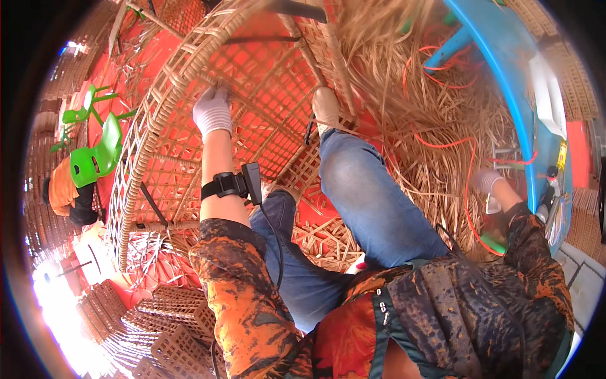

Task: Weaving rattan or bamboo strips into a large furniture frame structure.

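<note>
A large woven wicker piece, like a chair or basket frame with a braided rim and open lattice, leans in front of me. My left hand, in a white glove with a ribbed cuff, is closed on the lattice inside the rim; its fingertips partly disappear among the strips. Far out to the right, my right hand, also gloved, hangs low beside a heap of loose tan strips. That hand is blurred, and its fingers and anything in them cannot be made out.
My shoe stands against the wicker. A blue table at the right carries a white box and tools. An orange cord crosses the strips. Green chairs and a person are at left, woven stacks lower left.
</note>
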The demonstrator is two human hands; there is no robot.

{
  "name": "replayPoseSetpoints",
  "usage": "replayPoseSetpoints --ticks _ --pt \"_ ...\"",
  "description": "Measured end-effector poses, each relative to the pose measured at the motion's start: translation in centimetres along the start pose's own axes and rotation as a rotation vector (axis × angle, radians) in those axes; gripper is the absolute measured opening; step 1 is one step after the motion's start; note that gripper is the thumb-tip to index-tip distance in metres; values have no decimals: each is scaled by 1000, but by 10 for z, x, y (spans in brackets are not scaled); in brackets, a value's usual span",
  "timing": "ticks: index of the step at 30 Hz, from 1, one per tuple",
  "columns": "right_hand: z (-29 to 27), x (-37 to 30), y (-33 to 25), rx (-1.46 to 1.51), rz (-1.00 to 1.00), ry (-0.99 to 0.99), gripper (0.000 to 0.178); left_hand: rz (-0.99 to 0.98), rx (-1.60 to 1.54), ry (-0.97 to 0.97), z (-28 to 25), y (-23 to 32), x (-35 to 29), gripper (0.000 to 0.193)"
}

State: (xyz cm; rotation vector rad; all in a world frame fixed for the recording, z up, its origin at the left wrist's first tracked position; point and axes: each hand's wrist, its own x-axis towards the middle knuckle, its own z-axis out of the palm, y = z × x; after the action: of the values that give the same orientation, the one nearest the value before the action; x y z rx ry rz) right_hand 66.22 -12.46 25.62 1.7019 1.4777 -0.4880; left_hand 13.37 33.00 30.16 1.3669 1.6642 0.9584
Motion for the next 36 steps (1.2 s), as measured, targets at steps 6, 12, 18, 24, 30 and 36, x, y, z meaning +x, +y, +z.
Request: replayPoseSetpoints --ticks 6,12,18,24,30,36 --pt "-222 69 -121 460 -355 515 30 -253 -674 -75 -25 -37 15 34" --pt "-431 167 -259 685 -988 915 38 -407 -771 -427 -23 -19 17 31" --pt "-503 163 -322 666 -992 510 43 -532 -614 -341 -11 -33 35 28" --pt "-431 105 -257 467 -975 771 25 -486 -512 -100 -15 10 -5 22" --pt "-258 -1 -146 571 -787 802 25 -38 183 39 -27 9 -7 44" --pt "91 -31 3 -252 -391 -497 36 -37 394 121 -7 15 -16 44"
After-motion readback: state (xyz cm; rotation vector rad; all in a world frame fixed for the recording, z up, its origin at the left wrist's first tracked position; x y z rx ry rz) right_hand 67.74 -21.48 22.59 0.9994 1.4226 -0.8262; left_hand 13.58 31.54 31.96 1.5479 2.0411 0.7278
